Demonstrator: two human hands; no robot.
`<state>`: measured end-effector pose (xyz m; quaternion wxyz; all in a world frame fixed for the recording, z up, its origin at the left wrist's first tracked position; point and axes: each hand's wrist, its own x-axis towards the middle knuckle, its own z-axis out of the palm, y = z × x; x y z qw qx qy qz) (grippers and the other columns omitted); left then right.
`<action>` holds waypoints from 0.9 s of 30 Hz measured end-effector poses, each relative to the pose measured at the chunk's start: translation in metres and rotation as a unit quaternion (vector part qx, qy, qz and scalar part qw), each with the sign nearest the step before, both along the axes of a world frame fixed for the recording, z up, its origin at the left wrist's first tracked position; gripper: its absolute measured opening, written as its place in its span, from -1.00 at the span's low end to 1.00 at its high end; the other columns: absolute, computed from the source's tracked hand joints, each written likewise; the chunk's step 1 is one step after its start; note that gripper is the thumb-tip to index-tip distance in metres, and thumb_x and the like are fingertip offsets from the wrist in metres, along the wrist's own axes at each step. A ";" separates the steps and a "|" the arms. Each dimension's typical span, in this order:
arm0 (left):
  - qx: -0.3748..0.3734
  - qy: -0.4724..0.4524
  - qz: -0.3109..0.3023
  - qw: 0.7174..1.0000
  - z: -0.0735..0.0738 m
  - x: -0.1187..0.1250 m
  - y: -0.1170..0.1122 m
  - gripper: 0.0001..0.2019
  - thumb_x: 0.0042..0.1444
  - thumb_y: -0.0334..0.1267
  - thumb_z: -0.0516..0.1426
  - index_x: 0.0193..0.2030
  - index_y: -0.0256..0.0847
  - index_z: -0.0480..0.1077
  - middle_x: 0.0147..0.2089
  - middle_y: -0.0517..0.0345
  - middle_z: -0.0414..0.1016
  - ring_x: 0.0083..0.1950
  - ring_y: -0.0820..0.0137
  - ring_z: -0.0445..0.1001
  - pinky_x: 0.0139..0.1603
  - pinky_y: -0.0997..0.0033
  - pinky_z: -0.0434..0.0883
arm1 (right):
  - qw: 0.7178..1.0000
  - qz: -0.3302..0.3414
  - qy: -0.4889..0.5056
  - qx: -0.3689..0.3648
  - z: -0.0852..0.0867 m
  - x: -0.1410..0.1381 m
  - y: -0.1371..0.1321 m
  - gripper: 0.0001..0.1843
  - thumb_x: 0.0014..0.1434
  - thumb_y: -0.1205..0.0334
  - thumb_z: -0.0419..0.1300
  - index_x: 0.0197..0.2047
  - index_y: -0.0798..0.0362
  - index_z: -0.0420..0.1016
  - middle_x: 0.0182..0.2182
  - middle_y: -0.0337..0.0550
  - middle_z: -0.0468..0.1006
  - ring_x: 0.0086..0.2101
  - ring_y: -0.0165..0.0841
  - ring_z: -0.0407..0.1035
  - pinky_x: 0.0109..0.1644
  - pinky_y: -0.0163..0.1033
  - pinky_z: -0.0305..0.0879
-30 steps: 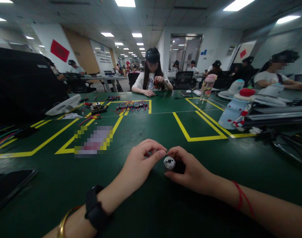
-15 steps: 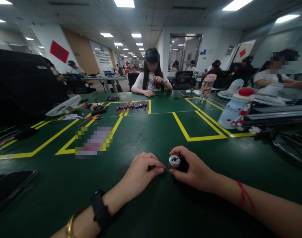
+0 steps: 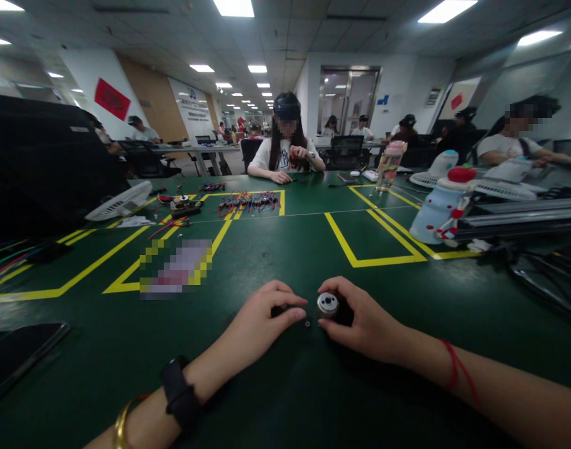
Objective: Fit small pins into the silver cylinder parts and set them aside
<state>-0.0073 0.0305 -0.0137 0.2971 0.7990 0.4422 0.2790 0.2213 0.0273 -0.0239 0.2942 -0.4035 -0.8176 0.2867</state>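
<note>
A short silver metal cylinder [image 3: 327,304] stands upright on the green table, with dark holes in its top face. The thumb and forefinger of my right hand [image 3: 367,315] are closed around its sides. Just left of the cylinder lies a tiny ring-shaped metal piece [image 3: 307,323], maybe a nut or washer. My left hand [image 3: 264,315] rests beside this piece, thumb and fingers apart with nothing seen between them.
Yellow tape [image 3: 388,260] marks areas on the table. Bundled wires [image 3: 250,202] lie farther off, before a person [image 3: 286,146] seated opposite. A blue bottle [image 3: 435,215] and cables [image 3: 542,274] sit to the right, a phone [image 3: 23,355] at the left.
My left hand has drawn slightly left, its thumb and fingers parting. The tiny ring-shaped piece now shows on the table. My right hand keeps hold of the cylinder.
</note>
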 end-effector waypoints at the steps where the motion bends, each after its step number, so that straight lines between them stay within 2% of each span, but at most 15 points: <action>1: -0.006 -0.017 0.015 1.000 0.004 -0.005 0.001 -0.81 0.19 -0.18 0.14 -0.15 -0.07 0.56 -0.13 0.12 0.50 -0.10 0.32 0.45 -0.05 0.32 0.35 | 1.000 0.002 -0.001 -0.004 0.001 0.000 0.000 -0.58 0.07 0.17 0.22 -0.01 0.03 0.27 -0.16 -0.18 0.41 -0.20 -0.45 0.31 -0.11 -0.29 0.28; 4: -0.031 -0.044 0.072 0.996 0.011 -0.033 0.005 -0.77 0.21 -0.11 0.09 -0.24 -0.11 0.56 -0.30 0.17 0.53 -0.25 0.32 0.48 -0.20 0.35 0.36 | 1.000 0.007 -0.008 -0.023 0.002 0.000 0.000 -0.59 0.08 0.17 0.20 0.00 0.04 0.26 -0.15 -0.15 0.40 -0.21 -0.44 0.30 -0.12 -0.27 0.28; 6: -0.059 -0.080 0.119 0.988 0.009 -0.057 0.008 -0.76 0.18 -0.08 0.11 -0.26 -0.12 0.55 -0.38 0.19 0.53 -0.29 0.30 0.49 -0.24 0.37 0.37 | 0.999 0.008 -0.014 -0.031 0.003 0.001 0.000 -0.60 0.09 0.17 0.19 0.00 0.03 0.25 -0.15 -0.15 0.39 -0.21 -0.43 0.29 -0.13 -0.27 0.28; 10: -0.116 -0.219 0.208 0.946 -0.006 -0.097 0.014 -0.76 0.12 -0.07 0.17 -0.23 -0.19 0.52 -0.31 0.13 0.55 -0.32 0.34 0.49 -0.24 0.35 0.41 | 0.999 0.010 -0.036 -0.015 0.003 -0.002 -0.002 -0.61 0.11 0.16 0.17 0.01 0.03 0.26 -0.15 -0.12 0.39 -0.21 -0.42 0.29 -0.12 -0.25 0.28; 13: -0.132 -0.262 0.231 0.928 -0.016 -0.108 0.016 -0.78 0.11 -0.09 0.19 -0.24 -0.20 0.51 -0.29 0.14 0.54 -0.33 0.37 0.47 -0.25 0.37 0.41 | 0.998 0.017 -0.049 -0.023 0.005 -0.005 -0.003 -0.58 0.10 0.14 0.18 0.02 0.03 0.25 -0.12 -0.11 0.39 -0.20 -0.41 0.30 -0.08 -0.23 0.29; 16: -0.119 -0.236 0.231 0.936 -0.019 -0.107 0.015 -0.79 0.12 -0.11 0.18 -0.26 -0.21 0.52 -0.32 0.16 0.53 -0.32 0.38 0.46 -0.25 0.40 0.39 | 0.997 -0.038 -0.020 -0.058 0.011 0.008 0.003 -0.61 0.16 0.06 0.14 0.00 0.03 0.21 -0.17 -0.12 0.40 -0.24 -0.42 0.32 -0.14 -0.26 0.32; 19: -0.103 -0.221 0.233 0.941 -0.017 -0.104 0.013 -0.78 0.12 -0.09 0.17 -0.28 -0.21 0.52 -0.34 0.17 0.52 -0.32 0.38 0.46 -0.26 0.41 0.39 | 0.982 -0.184 -0.030 -0.036 0.019 0.052 0.013 -0.53 0.15 -0.07 0.13 0.00 0.03 0.18 -0.18 -0.09 0.41 -0.27 -0.39 0.35 -0.20 -0.26 0.33; 22: -0.096 -0.211 0.238 0.943 -0.015 -0.102 0.013 -0.77 0.12 -0.08 0.17 -0.29 -0.21 0.51 -0.35 0.17 0.52 -0.33 0.38 0.46 -0.27 0.42 0.38 | 0.933 -0.337 -0.127 0.008 0.020 0.125 0.021 -0.42 0.10 -0.15 0.14 0.06 0.03 0.16 -0.13 0.01 0.40 -0.27 -0.32 0.37 -0.22 -0.22 0.33; 25: -0.080 -0.189 0.241 0.949 -0.013 -0.099 0.013 -0.76 0.11 -0.07 0.18 -0.32 -0.21 0.52 -0.39 0.19 0.52 -0.35 0.37 0.46 -0.29 0.43 0.38 | 0.875 -0.429 -0.222 0.027 0.011 0.200 0.021 -0.42 0.09 -0.19 0.10 0.02 0.03 0.18 -0.13 0.14 0.40 -0.30 -0.24 0.39 -0.32 -0.19 0.31; 27: -0.072 -0.182 0.240 0.951 -0.012 -0.098 0.013 -0.77 0.10 -0.07 0.18 -0.33 -0.20 0.52 -0.42 0.19 0.51 -0.36 0.37 0.45 -0.29 0.42 0.37 | 0.847 -0.466 -0.254 0.033 0.002 0.236 0.018 -0.42 0.09 -0.22 0.08 -0.01 0.05 0.21 -0.14 0.21 0.39 -0.29 -0.16 0.40 -0.32 -0.14 0.32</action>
